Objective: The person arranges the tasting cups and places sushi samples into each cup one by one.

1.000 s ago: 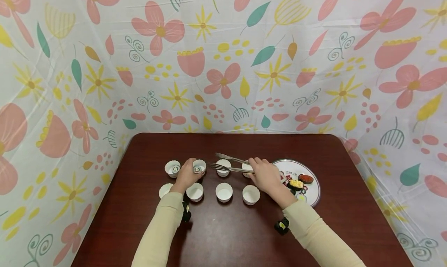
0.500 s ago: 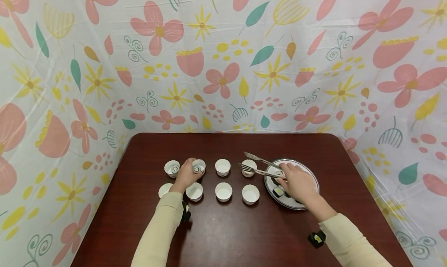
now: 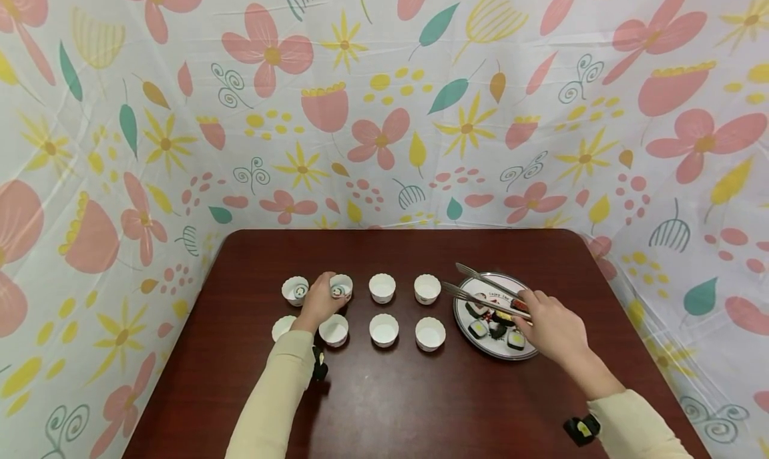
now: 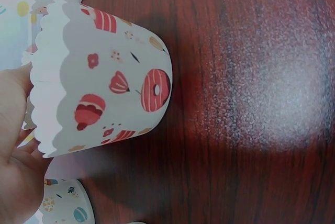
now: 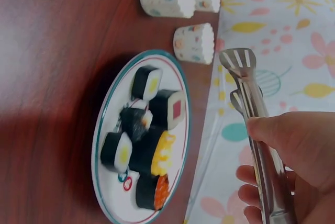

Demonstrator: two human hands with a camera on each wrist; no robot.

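Observation:
My left hand (image 3: 321,305) grips the rim of a white scalloped paper baking cup (image 3: 343,282), second from the left in the back row. A small round piece shows inside it. In the left wrist view this cup (image 4: 104,77) has red pastry prints, and fingers touch its rim. My right hand (image 3: 555,325) holds metal serving tongs (image 3: 489,300) over a round plate (image 3: 507,357). The tongs' arms stand apart, with nothing visible between their tips. In the right wrist view the plate bears several toy-like sushi pieces, among them a yellow-topped one (image 5: 152,150) and an orange-topped one (image 5: 153,191).
Two rows of white paper cups stand left of the plate. The back left cup (image 3: 295,291) also has a round piece inside. My left forearm partly covers the front left cup (image 3: 282,326). A flower-printed cloth (image 3: 384,112) hangs behind the dark red table (image 3: 384,405).
My right hand has moved right with the tongs, from over the back-row cups to over the plate, uncovering more sushi pieces. My left hand has stayed at its cup.

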